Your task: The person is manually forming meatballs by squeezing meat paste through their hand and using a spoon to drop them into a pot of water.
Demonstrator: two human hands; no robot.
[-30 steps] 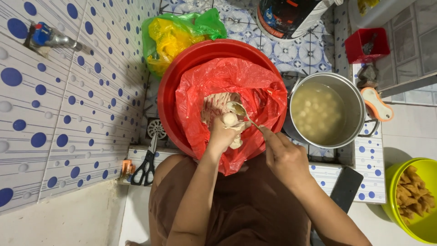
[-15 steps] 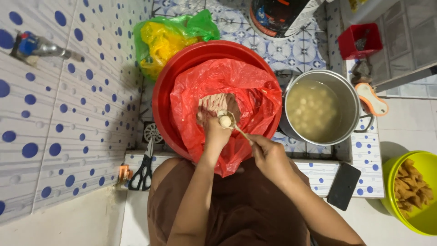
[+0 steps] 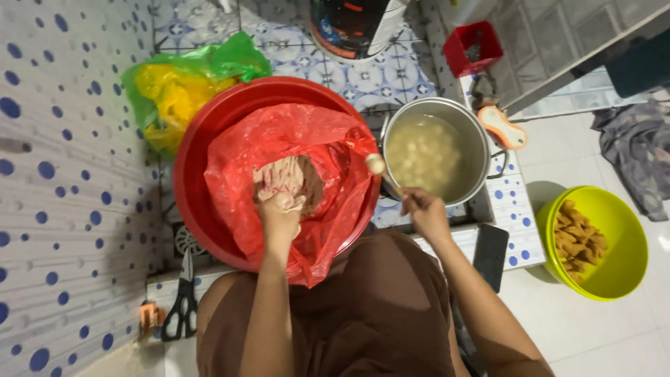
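Observation:
My left hand [image 3: 280, 209] is pressed into pale pink paste [image 3: 286, 174] that lies in a red plastic bag [image 3: 279, 139] lining a big red basin [image 3: 192, 160]. My right hand [image 3: 424, 209] holds a spoon [image 3: 380, 171] carrying a small pale ball, lifted over the basin's right rim beside a steel pot [image 3: 469, 129]. The pot holds cloudy liquid with several pale balls floating in it.
A green and yellow plastic bag [image 3: 178, 84] lies behind the basin. Black scissors [image 3: 183, 307] rest at the counter's left. A dark phone [image 3: 490, 255] sits at the counter's edge. A lime bowl of fried pieces [image 3: 614, 279] stands on the floor, and a red box [image 3: 474, 45] sits further back.
My right hand has carried the spoon with a ball from over the paste rightward toward the pot. My left hand stays in the paste.

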